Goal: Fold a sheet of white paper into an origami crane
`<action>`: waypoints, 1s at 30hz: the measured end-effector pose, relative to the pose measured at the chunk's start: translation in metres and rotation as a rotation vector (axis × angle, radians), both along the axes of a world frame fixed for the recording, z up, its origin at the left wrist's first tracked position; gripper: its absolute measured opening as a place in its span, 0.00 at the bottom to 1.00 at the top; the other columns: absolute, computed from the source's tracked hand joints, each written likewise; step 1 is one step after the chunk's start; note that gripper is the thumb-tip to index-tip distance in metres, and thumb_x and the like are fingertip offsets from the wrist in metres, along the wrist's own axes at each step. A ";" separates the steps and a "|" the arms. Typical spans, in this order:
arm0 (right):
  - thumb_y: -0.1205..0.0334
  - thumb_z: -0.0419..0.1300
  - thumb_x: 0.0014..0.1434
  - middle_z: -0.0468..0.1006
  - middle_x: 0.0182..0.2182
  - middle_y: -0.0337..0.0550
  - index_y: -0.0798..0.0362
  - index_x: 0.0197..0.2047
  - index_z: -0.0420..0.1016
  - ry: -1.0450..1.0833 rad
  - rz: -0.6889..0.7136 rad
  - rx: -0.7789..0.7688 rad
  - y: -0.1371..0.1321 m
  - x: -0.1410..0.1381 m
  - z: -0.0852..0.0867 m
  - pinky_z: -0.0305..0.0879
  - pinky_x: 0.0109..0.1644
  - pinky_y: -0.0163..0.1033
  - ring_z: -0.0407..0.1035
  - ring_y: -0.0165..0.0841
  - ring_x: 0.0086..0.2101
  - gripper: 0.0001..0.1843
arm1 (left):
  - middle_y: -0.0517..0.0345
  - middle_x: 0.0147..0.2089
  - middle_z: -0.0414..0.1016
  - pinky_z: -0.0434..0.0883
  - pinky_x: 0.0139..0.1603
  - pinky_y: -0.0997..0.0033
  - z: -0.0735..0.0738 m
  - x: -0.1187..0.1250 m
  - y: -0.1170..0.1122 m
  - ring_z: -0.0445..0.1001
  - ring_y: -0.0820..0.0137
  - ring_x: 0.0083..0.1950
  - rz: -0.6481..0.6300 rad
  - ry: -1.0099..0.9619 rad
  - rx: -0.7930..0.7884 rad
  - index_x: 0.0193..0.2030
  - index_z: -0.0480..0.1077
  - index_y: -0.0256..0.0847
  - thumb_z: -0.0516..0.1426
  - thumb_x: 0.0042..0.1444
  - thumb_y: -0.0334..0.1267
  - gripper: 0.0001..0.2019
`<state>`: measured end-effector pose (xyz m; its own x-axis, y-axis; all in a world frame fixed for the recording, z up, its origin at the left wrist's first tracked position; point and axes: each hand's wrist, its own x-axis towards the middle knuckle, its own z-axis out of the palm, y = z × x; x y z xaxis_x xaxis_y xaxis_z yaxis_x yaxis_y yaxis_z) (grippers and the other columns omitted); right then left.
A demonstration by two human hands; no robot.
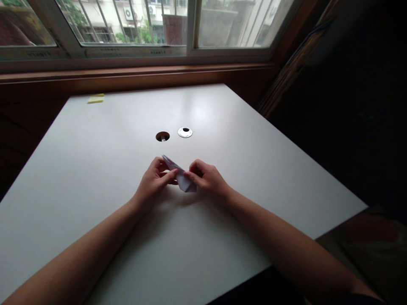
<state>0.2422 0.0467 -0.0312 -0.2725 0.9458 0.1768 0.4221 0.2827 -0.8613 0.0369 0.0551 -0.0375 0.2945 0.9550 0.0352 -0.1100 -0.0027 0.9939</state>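
A folded piece of white paper (185, 183), narrow and pointed at its upper left end, is held between both hands just above the table. My left hand (156, 174) pinches it from the left, thumb on the near face and fingers behind. From the right, my right hand (206, 176) grips the paper with its thumb on top and the index finger curled. The fingertips behind the paper are partly hidden. Several fold edges show along its length.
The white table (95, 169) has a round hole (162, 136) and a metal grommet (185, 132) beyond my hands. A yellow sticky-note pad (96, 98) lies near the far left edge. A barred window (127, 25) stands behind the table.
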 end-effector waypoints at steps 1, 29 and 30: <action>0.50 0.60 0.60 0.72 0.26 0.36 0.52 0.34 0.68 0.027 -0.004 -0.004 0.001 0.000 -0.001 0.60 0.31 0.34 0.65 0.28 0.27 0.13 | 0.57 0.40 0.75 0.81 0.38 0.62 0.000 0.000 0.000 0.78 0.67 0.40 0.016 -0.013 -0.005 0.45 0.62 0.40 0.63 0.56 0.40 0.16; 0.49 0.66 0.55 0.77 0.29 0.41 0.55 0.38 0.76 0.460 -0.045 -0.165 0.005 0.008 0.000 0.70 0.35 0.38 0.71 0.30 0.29 0.17 | 0.59 0.34 0.78 0.76 0.52 0.57 0.006 0.001 0.000 0.79 0.68 0.40 0.093 -0.241 -0.107 0.35 0.71 0.38 0.68 0.49 0.36 0.11; 0.48 0.66 0.56 0.77 0.29 0.40 0.55 0.38 0.76 0.449 -0.044 -0.163 0.005 0.008 0.001 0.70 0.34 0.38 0.71 0.30 0.29 0.17 | 0.59 0.34 0.78 0.76 0.52 0.57 0.006 0.000 0.000 0.79 0.67 0.40 0.088 -0.236 -0.111 0.35 0.71 0.37 0.68 0.49 0.35 0.11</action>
<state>0.2503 0.0514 -0.0299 -0.1623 0.9798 0.1166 0.0065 0.1193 -0.9928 0.0371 0.0553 -0.0310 0.2061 0.9784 -0.0137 -0.3431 0.0854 0.9354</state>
